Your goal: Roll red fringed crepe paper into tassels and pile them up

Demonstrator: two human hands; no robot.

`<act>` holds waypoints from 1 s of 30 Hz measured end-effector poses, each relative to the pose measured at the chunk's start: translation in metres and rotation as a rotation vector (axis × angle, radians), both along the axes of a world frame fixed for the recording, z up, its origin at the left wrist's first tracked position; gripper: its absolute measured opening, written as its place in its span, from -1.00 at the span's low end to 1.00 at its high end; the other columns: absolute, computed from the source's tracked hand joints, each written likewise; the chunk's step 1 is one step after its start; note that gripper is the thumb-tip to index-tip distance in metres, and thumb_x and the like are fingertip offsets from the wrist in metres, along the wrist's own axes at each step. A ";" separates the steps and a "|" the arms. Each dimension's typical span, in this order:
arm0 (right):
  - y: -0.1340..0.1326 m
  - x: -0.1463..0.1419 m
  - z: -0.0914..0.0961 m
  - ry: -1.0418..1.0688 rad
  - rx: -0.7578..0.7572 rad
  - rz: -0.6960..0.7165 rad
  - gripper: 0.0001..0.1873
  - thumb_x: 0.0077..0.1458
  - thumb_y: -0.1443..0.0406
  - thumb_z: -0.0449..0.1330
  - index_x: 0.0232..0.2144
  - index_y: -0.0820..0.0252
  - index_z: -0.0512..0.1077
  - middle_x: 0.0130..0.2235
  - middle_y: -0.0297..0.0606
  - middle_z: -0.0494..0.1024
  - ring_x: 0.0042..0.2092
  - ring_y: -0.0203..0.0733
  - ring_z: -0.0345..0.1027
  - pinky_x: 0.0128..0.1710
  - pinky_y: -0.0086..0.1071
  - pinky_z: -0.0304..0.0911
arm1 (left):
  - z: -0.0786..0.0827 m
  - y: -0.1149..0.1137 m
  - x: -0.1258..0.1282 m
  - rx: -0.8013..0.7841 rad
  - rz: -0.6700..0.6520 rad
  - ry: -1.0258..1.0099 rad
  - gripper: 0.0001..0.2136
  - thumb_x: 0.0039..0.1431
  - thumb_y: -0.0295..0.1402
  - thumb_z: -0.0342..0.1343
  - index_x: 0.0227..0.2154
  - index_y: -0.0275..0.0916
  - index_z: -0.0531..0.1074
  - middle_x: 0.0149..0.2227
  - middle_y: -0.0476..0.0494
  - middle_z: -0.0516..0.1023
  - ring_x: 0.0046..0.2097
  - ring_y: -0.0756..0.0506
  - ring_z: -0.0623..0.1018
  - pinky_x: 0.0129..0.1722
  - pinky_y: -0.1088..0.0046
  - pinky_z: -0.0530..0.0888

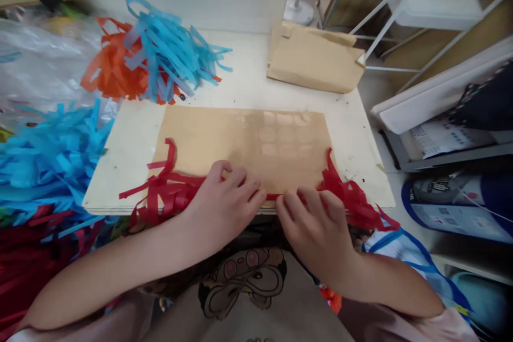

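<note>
A bundle of red fringe strips (170,195) lies along the near edge of a brown cardboard sheet (200,133), its loose ends fanned out at both sides. My left hand (228,203) is closed on the narrow middle of the bundle, fingers curled over it. Just to the right, my right hand (315,222) pinches the same thin red band, with a short stretch visible between the two hands. Both hands rest at the front edge of the pale wooden board (240,96). The thumbs are mostly hidden.
Blue fringe (168,48) and orange fringe (118,64) are piled at the back left of the board. A folded brown paper packet (315,59) sits at the back right. More blue strips (52,155) heap up on the left. A white folding chair (433,0) stands beyond.
</note>
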State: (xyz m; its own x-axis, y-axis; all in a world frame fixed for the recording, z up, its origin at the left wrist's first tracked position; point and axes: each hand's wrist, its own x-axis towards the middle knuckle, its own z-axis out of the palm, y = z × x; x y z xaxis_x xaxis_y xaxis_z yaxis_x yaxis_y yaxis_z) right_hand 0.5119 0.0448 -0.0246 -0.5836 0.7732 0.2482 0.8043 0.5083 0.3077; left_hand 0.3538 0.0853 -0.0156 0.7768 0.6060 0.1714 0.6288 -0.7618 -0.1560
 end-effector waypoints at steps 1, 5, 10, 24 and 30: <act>-0.003 -0.002 -0.003 -0.009 0.025 -0.008 -0.74 0.01 0.47 -0.12 -0.46 0.26 0.36 -0.46 -0.27 0.32 -0.37 -0.21 0.11 -0.29 -0.31 -0.09 | -0.002 -0.004 0.001 0.039 0.004 -0.020 -0.86 -0.04 -0.56 -0.10 -0.57 -0.27 0.31 -0.56 -0.01 0.36 -0.44 -0.06 0.34 -0.38 0.33 0.19; -0.013 -0.008 -0.009 -0.048 0.070 -0.071 -0.71 0.02 0.47 -0.12 -0.32 0.38 0.38 -0.32 -0.12 0.38 -0.28 -0.14 0.14 -0.25 -0.30 -0.07 | -0.008 -0.018 0.000 0.147 0.034 -0.041 -0.79 -0.03 -0.59 -0.16 -0.52 -0.33 0.37 -0.56 -0.05 0.38 -0.43 -0.06 0.33 -0.36 0.32 0.22; -0.023 -0.020 -0.011 -0.086 0.025 -0.142 -0.61 0.02 0.46 -0.13 -0.09 0.37 0.26 -0.24 0.04 0.37 -0.33 -0.12 0.17 -0.28 -0.24 -0.08 | -0.012 -0.035 -0.004 0.181 0.117 -0.017 -0.71 -0.03 -0.60 -0.20 -0.33 -0.40 0.39 -0.37 -0.16 0.44 -0.30 -0.12 0.35 -0.29 0.27 0.23; -0.017 -0.011 -0.019 -0.061 0.002 -0.186 -0.62 0.04 0.42 -0.08 -0.06 0.20 0.25 -0.22 -0.09 0.36 -0.36 -0.16 0.12 -0.33 -0.28 -0.08 | -0.026 -0.059 -0.005 0.208 0.294 0.028 -0.66 0.00 -0.59 -0.17 -0.15 -0.35 0.33 -0.20 -0.17 0.44 -0.19 -0.09 0.34 -0.29 0.35 0.20; -0.014 0.006 -0.014 -0.004 -0.042 -0.161 -0.63 -0.02 0.43 -0.02 -0.10 0.27 0.29 -0.20 -0.20 0.37 -0.38 -0.21 0.08 -0.39 -0.31 -0.09 | -0.025 -0.057 -0.003 0.215 0.290 0.035 -0.67 -0.01 -0.60 -0.16 -0.16 -0.36 0.34 -0.21 -0.19 0.44 -0.21 -0.09 0.36 -0.32 0.36 0.19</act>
